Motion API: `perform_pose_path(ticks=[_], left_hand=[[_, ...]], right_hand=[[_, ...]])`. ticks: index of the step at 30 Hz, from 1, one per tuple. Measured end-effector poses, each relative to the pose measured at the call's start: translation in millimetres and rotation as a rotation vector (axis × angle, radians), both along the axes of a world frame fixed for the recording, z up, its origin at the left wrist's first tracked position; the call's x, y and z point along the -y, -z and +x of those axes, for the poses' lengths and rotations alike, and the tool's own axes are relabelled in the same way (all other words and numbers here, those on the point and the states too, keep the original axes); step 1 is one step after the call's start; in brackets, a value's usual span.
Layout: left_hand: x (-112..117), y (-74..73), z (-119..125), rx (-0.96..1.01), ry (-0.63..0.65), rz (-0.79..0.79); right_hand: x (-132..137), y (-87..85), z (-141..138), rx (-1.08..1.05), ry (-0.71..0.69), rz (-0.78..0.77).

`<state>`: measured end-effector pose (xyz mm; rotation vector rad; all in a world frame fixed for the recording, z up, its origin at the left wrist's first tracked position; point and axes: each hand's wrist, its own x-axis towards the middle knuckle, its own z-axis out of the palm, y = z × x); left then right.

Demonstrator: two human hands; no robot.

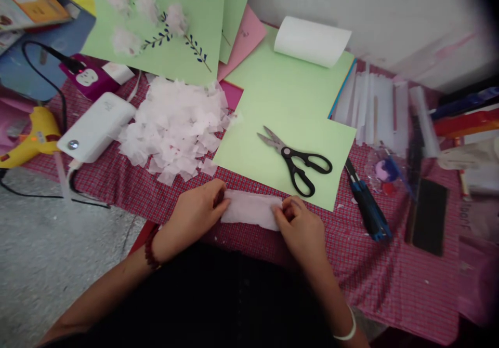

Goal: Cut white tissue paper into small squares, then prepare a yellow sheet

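the left hand [195, 209] and right hand [306, 229] pinch the ends of a pale pink, oblong, thin paper strip [251, 210], maybe flattening it, so next calls for gentle holding.

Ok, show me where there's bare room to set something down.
Bare: the green paper between the curled white sheet and the scissors; also the checked cloth nearer you than the blue-black tool and dark slab, bar tiny flecks. Crowded: left, with the paper pile, power bank and glue gun.
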<state>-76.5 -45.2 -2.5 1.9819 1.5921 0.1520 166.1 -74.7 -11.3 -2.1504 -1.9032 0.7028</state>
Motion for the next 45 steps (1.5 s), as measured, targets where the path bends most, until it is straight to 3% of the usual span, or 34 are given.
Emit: perform_pose_path(ticks=[4,11,15,23,28,30,33,35,36,39,41,45], left_hand=[[-5,-5.8,2,0.083,0.012,0.079],[-31,-20.4,28,0.107,0.419,0.122],[-40,-18.6,42,0.058,0.546,0.141],[-45,-11.7,53,-0.11,0.55,0.211],[-42,-16.6,55,-0.073,0.56,0.258],[-43,-22.8,55,-0.006,0.594,0.204],[-50,-37.0,49,0.133,0.605,-0.043],[-58,-46.9,39,0.286,0.501,-0.216],[-64,-51.2,33,0.405,0.378,-0.274],[-81,-58.9,16,0.956,-0.221,-0.323],[-90,-59.7,8,1.235,-0.496,-0.276],[-99,-53.9,10,1.368,-0.569,-0.24]], right_hand=[[-5,-3.3,2,-0.031,-0.037,0.055],[-21,-10.3,0,0.0,-0.248,-0.004],[-22,-10.3,-2,0.023,-0.308,-0.007],[-24,-1.8,-2,0.059,-0.41,0.07],[-15,-23.1,-7,0.064,-0.483,0.198],[-14,-36.9,-7,0.053,-0.506,0.241],[-24,-48.6,5,-0.047,-0.536,0.299],[-37,-45.8,21,-0.085,-0.473,0.336],[-45,-41.4,30,-0.021,-0.4,0.353],[-61,-22.6,50,0.254,-0.334,0.24],[-67,-11.6,54,0.277,-0.343,0.234],[-79,-6.1,52,0.343,-0.319,0.125]])
